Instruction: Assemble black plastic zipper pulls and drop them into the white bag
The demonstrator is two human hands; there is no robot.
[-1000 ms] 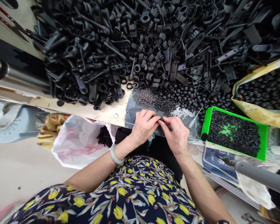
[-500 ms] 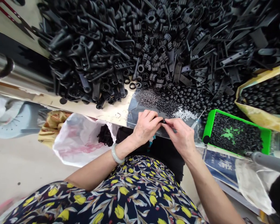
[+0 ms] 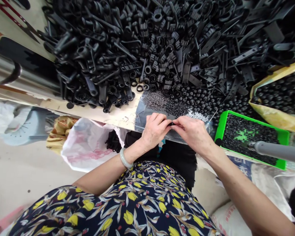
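Fingertip to fingertip, my left hand [image 3: 155,130] and my right hand [image 3: 192,131] meet at the front edge of the bench, both closed in a pinch. A small black part [image 3: 172,124] shows between them, mostly hidden by the fingers. Just beyond the hands lie a heap of tiny brownish pieces [image 3: 154,101], small black pieces [image 3: 178,108] and a pile of short silvery pins [image 3: 198,115]. They rest on a dark mat [image 3: 143,118]. A pale bangle sits on the left wrist.
Black plastic parts [image 3: 93,59] heap high across the back. To the right stand a green tray [image 3: 219,129] of small black and green pieces, a grey rod [image 3: 280,151] over it, and a yellow-edged bag [image 3: 263,113] of black balls. A white plastic bag [image 3: 81,144] hangs at the left.
My right hand has turned, its forearm swinging outward to the right, and its back now covers part of the silvery pins' side. My left hand keeps its pinch. The view has shifted slightly.
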